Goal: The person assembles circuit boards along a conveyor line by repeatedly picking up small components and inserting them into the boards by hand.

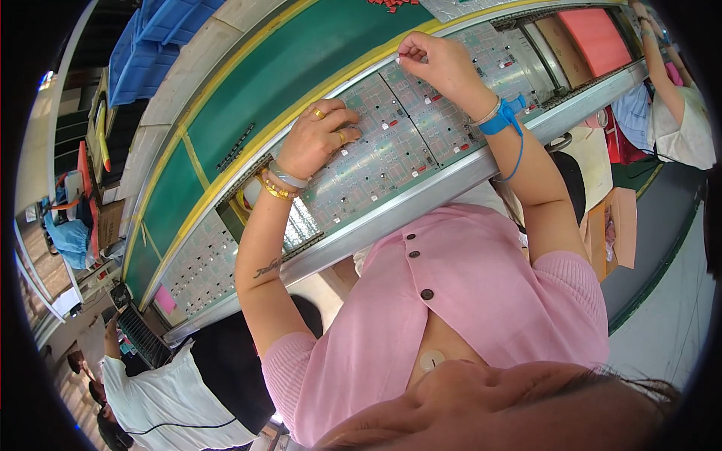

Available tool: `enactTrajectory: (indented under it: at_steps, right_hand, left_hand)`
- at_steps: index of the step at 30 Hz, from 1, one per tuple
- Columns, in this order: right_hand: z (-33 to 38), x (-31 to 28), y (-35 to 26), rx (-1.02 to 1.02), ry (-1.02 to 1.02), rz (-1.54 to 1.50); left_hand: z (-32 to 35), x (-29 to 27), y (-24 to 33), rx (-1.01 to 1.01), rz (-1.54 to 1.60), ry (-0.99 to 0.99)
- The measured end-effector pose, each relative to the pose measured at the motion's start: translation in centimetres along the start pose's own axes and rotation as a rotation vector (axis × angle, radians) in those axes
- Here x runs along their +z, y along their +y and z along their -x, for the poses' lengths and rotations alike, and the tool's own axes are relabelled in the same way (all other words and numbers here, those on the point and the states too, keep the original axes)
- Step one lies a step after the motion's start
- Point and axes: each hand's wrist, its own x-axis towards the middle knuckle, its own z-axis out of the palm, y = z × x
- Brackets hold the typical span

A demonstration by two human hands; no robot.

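A large grey-green circuit board (376, 177) lies in a metal rail frame in front of me, dotted with small red, white and black components. My left hand (320, 139) is over its left far part, fingers curled down and the fingertips close to the board. What they hold, if anything, is hidden. My right hand (444, 66) is raised at the board's far edge with thumb and fingertips pinched together. Anything in that pinch is too small to name. A blue wrist strap (500, 118) with a cord circles my right wrist.
A metal rail (406, 207) runs along the near side. Beyond the board lies a green surface (263, 83) with yellow edging and a pile of small red parts (392, 4). Blue bins (162, 37) stand far left; a red-pink panel (594, 41) lies right. Other people sit at both sides.
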Motion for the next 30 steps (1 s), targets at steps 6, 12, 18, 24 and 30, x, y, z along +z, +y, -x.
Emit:
enactTrajectory:
  at_steps: [6,12,18,24,30]
  right_hand:
    - [0.04,-0.07,0.03,0.003,0.000,-0.008]
    - [0.07,-0.12,-0.06,0.011,-0.005,0.019]
    - [0.11,-0.12,-0.22,0.015,-0.016,0.018]
    - [0.10,0.03,-0.08,0.009,-0.021,0.018]
    - [0.11,-0.10,-0.05,0.013,-0.030,0.036]
  left_hand:
    - [-0.08,-0.03,-0.11,-0.003,0.017,-0.001]
    - [-0.16,-0.06,-0.16,0.017,0.014,-0.009]
    - [-0.53,-0.20,-0.15,0.038,0.027,-0.014]
    - [-0.37,-0.24,-0.09,0.030,0.018,-0.010]
    - [-0.07,-0.02,0.11,-0.017,0.038,-0.020]
